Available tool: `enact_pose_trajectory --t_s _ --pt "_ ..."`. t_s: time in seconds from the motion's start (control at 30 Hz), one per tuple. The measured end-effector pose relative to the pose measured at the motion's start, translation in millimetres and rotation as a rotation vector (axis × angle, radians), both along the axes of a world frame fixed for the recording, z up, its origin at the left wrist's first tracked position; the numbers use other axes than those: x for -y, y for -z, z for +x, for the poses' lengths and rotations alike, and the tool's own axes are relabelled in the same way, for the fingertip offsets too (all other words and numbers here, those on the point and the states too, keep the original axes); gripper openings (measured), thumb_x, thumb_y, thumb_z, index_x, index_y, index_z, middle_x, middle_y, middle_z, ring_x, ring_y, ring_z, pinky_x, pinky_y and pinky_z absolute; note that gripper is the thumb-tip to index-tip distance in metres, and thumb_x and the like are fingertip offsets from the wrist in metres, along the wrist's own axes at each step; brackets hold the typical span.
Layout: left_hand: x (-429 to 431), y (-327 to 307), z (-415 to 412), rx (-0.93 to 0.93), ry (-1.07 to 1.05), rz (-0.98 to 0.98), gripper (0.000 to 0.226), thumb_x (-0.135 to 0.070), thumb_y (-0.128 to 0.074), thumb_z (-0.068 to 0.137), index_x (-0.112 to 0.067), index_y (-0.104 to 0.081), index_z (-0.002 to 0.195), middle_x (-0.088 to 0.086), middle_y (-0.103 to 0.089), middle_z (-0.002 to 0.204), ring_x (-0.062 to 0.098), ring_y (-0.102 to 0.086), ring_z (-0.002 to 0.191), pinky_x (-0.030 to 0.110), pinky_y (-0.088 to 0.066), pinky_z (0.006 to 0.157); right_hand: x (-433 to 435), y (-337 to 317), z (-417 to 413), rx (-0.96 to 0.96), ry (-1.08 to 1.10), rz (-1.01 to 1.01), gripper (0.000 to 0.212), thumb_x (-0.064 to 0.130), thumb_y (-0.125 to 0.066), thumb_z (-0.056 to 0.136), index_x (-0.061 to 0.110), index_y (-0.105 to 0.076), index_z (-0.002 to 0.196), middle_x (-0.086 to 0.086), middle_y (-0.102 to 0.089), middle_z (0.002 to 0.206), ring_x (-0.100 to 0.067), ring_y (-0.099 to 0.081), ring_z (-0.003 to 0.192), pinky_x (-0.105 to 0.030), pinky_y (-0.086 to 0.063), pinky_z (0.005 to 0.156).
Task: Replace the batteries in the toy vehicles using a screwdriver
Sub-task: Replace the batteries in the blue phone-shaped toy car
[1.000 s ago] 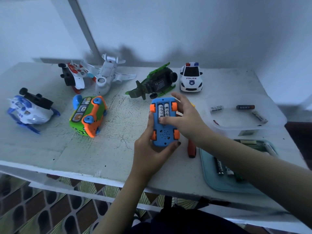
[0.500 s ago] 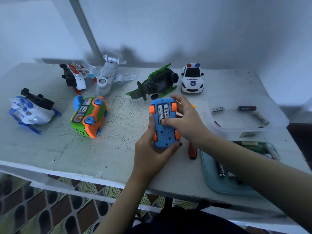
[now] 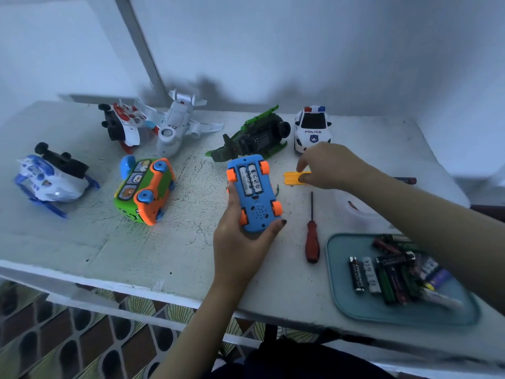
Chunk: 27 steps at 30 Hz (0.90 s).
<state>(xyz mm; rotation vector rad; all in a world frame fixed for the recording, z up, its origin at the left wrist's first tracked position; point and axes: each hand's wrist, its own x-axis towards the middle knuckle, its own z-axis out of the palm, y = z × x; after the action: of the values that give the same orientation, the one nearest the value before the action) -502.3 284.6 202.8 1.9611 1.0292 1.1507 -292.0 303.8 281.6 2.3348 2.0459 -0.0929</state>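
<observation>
My left hand (image 3: 240,242) grips a blue toy car (image 3: 252,192) with orange wheels, held upside down. Its battery bay is uncovered and two white batteries (image 3: 250,180) lie inside. To the right, my right hand (image 3: 325,165) pinches a yellow battery cover (image 3: 292,177) lying on the table. A red-handled screwdriver (image 3: 312,236) lies on the table between the car and a teal tray (image 3: 344,296) that holds several loose batteries (image 3: 382,274).
Other toys stand on the white table (image 3: 177,242): a blue-white helicopter (image 3: 49,179), a green-orange bus (image 3: 144,190), a red-white helicopter (image 3: 123,125), a white plane (image 3: 176,124), a green helicopter (image 3: 254,138), a police car (image 3: 311,128). A clear tub (image 3: 363,214) sits under my right arm.
My right hand left the car's battery bay and moved right to the yellow cover. The screwdriver, earlier hidden under that hand, now shows.
</observation>
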Motion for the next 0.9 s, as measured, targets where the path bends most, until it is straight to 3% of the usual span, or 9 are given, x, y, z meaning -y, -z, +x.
enact_pose_trajectory --t_s 0.17,0.27,0.4,0.5,0.6,0.67,0.73,0.8,0.9 --pt "-7 -1 1 -0.007 -0.02 0.013 0.094 -0.053 -0.072 0.072 -0.037 -0.015 0.145 -0.034 -0.049 0.116 -0.018 -0.054 0.102 0.002 -0.044 0.079 -6 9 3 0.068 -0.033 -0.054 0.032 0.034 -0.065 0.088 0.015 -0.068 0.113 -0.005 -0.066 0.109 -0.022 -0.06 0.098 -0.03 -0.046 0.076" --pt "-12 -3 1 -0.01 -0.025 0.007 0.093 -0.062 -0.066 0.071 -0.039 -0.013 0.144 -0.024 -0.055 0.12 -0.008 -0.058 0.103 0.003 -0.046 0.078 -8 11 4 0.081 -0.061 -0.038 0.027 0.027 -0.063 0.09 0.012 -0.067 0.112 -0.006 -0.066 0.108 -0.023 -0.061 0.097 -0.029 -0.044 0.074" --pt "-17 -5 3 -0.023 -0.029 0.018 0.094 -0.053 -0.073 0.072 -0.037 -0.013 0.143 -0.013 -0.056 0.125 0.003 -0.06 0.106 0.002 -0.045 0.076 -8 13 7 0.07 -0.056 0.057 0.024 0.019 -0.049 0.092 0.005 -0.069 0.093 -0.006 -0.062 0.083 -0.021 -0.058 0.075 -0.026 -0.039 0.061" --pt "-19 -3 5 -0.048 -0.049 0.033 0.097 -0.06 -0.073 0.072 -0.035 -0.013 0.145 -0.009 -0.057 0.129 0.008 -0.061 0.109 0.009 -0.05 0.079 -7 10 9 0.029 -0.026 0.217 0.026 0.021 -0.05 0.09 0.006 -0.069 0.083 -0.005 -0.059 0.074 -0.021 -0.055 0.07 -0.023 -0.036 0.058" --pt "-21 1 9 -0.064 -0.089 0.067 0.092 -0.063 -0.064 0.075 -0.035 -0.011 0.146 0.004 -0.057 0.134 0.017 -0.059 0.115 0.036 -0.058 0.084 -4 -2 3 -0.154 0.031 0.362 0.022 0.015 -0.05 0.091 0.012 -0.064 0.074 0.003 -0.047 0.063 -0.021 -0.046 0.066 -0.022 -0.025 0.052" --pt "-20 2 10 -0.069 -0.092 0.081 0.091 -0.061 -0.062 0.078 -0.03 -0.013 0.148 0.009 -0.055 0.135 0.021 -0.057 0.118 0.044 -0.056 0.086 -2 -12 -5 -0.313 0.079 0.491 0.021 0.012 -0.052 0.093 0.008 -0.071 0.087 -0.003 -0.063 0.073 -0.018 -0.049 0.069 -0.023 -0.032 0.058" --pt "-20 5 10 -0.071 -0.091 0.075 0.091 -0.058 -0.06 0.08 -0.023 -0.015 0.151 0.011 -0.048 0.143 0.025 -0.048 0.129 0.047 -0.05 0.096 0 -22 -15 -0.525 0.136 0.591 0.02 0.011 -0.055 0.094 0.005 -0.072 0.102 -0.003 -0.068 0.084 -0.011 -0.051 0.07 -0.017 -0.038 0.062" --pt "-18 6 10 -0.065 -0.095 0.063 0.091 -0.056 -0.056 0.08 -0.017 -0.016 0.152 0.012 -0.03 0.156 0.017 -0.023 0.145 0.035 -0.033 0.113 1 -27 -26 -0.82 0.194 0.556 0.021 0.011 -0.056 0.095 0.004 -0.068 0.111 0.005 -0.063 0.077 -0.006 -0.051 0.063 -0.009 -0.042 0.056" --pt "-18 5 11 -0.053 -0.105 0.085 0.092 -0.051 -0.055 0.079 -0.01 -0.018 0.152 0.008 -0.015 0.159 0.003 -0.007 0.143 0.007 -0.012 0.111 2 -29 -41 -1.153 0.246 0.342 0.032 0.01 -0.059 0.093 0.007 -0.057 0.124 0.0 -0.06 0.082 -0.007 -0.052 0.062 -0.016 -0.045 0.048"
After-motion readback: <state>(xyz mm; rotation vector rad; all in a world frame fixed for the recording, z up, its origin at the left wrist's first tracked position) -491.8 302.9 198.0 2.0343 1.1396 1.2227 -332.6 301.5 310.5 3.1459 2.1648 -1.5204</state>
